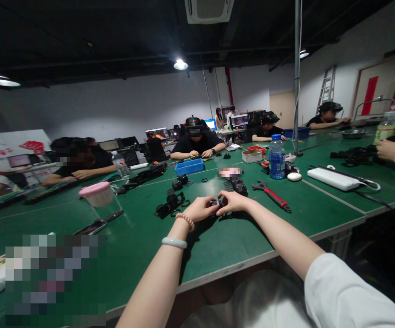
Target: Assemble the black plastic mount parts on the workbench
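My left hand (201,208), with a beaded bracelet and a pale bangle on its wrist, is closed on one side of a small black part (215,203). From the other side my right hand (232,202) grips the same part between thumb and fingers. The part is mostly covered by my fingers, so its exact kind does not show. Black plastic parts and rings (170,205) lie just left of my hands. Beyond my right hand are more black parts (238,186). An adjustable wrench (273,197) with a red and black handle rests to the right.
A blue tray (189,167) and a small box (252,156) stand farther back. Right of them are a blue bottle (277,159) and a white power bank-like block (333,178). A pink-lidded cup (98,195) stands left. Other people sit around the green table (143,246).
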`<state>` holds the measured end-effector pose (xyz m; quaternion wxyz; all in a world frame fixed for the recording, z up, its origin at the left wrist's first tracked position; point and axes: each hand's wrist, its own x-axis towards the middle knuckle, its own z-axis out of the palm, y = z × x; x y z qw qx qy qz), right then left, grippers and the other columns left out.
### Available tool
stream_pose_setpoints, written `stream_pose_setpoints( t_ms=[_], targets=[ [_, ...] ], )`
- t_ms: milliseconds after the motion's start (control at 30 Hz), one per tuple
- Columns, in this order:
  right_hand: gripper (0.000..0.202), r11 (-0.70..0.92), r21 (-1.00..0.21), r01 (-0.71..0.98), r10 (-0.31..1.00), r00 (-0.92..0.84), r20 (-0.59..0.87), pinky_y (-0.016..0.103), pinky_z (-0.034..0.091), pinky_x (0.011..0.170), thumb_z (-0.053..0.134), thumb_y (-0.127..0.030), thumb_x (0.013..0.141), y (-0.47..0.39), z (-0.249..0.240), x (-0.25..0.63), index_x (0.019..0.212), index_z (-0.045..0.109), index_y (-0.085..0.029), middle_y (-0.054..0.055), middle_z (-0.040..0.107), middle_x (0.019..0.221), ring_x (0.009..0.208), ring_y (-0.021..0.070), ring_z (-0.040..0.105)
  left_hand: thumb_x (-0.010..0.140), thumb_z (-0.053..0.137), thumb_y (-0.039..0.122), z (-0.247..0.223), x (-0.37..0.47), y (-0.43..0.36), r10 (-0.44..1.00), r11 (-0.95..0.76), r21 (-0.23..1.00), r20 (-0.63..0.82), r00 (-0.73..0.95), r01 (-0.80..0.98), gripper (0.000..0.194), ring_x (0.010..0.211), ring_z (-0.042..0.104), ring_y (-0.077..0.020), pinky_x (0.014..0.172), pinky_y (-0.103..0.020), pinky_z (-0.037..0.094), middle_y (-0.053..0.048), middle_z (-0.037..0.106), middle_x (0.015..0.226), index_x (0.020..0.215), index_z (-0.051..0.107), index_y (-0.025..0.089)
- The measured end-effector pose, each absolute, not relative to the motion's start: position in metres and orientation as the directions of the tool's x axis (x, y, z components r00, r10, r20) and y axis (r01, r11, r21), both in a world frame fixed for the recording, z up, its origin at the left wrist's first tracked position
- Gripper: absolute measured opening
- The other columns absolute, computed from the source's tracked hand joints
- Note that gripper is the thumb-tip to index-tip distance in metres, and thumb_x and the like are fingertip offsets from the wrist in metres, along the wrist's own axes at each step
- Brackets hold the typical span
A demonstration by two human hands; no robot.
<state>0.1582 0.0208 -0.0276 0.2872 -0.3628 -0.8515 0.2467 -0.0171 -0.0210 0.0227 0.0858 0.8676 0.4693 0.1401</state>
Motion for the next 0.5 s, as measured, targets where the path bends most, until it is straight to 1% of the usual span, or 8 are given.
stream_pose_setpoints(
  t_ms=[167,300,400,500],
  targets=[
    [0.063,0.612,-0.622,0.488,0.765,-0.565,0.310,0.023,0.040,0.059,0.065,-0.048,0.047,0.0180,-0.0249,0.1588,0.099,0.044,-0.019,0.000,0.055,0.074,0.067,0.0125,0.053,0.069,0.040,0.048,0.0208,-0.0158,-0.0192,0.840,-0.542,0.315,0.172,0.514,0.780,0.041,0.057,0.050,-0.0134,0.050,-0.021,0.033,-0.003,0.059,0.067,0.089,0.057,0.016],
    [0.064,0.593,-0.651,0.474,0.774,-0.557,0.300,0.023,0.039,0.058,0.066,-0.046,0.047,0.0179,-0.0242,0.1588,0.100,0.044,-0.018,0.000,0.054,0.074,0.066,0.0119,0.051,0.070,0.037,0.051,0.0179,-0.0169,-0.0169,0.861,-0.498,0.393,0.117,0.495,0.773,0.043,0.052,0.051,-0.0131,0.048,-0.022,0.035,-0.002,0.058,0.063,0.088,0.056,0.016],
    [0.065,0.538,-0.741,0.403,0.769,-0.594,0.235,0.021,0.038,0.055,0.068,-0.042,0.047,0.0217,-0.0254,0.1591,0.102,0.043,-0.017,-0.002,0.052,0.070,0.062,0.0103,0.050,0.071,0.035,0.052,0.0156,-0.0188,-0.0150,0.861,-0.475,0.456,0.062,0.505,0.753,0.044,0.051,0.051,-0.0128,0.046,-0.021,0.036,-0.001,0.057,0.061,0.088,0.055,0.016],
    [0.064,0.418,-0.858,0.298,0.741,-0.658,0.133,0.020,0.038,0.053,0.069,-0.033,0.050,0.0260,-0.0253,0.1611,0.105,0.041,-0.016,-0.003,0.050,0.068,0.059,0.0085,0.049,0.071,0.035,0.052,0.0141,-0.0200,-0.0134,0.861,-0.467,0.483,0.059,0.505,0.741,0.044,0.050,0.050,-0.0124,0.046,-0.021,0.036,-0.001,0.056,0.061,0.089,0.054,0.017]
  ],
)
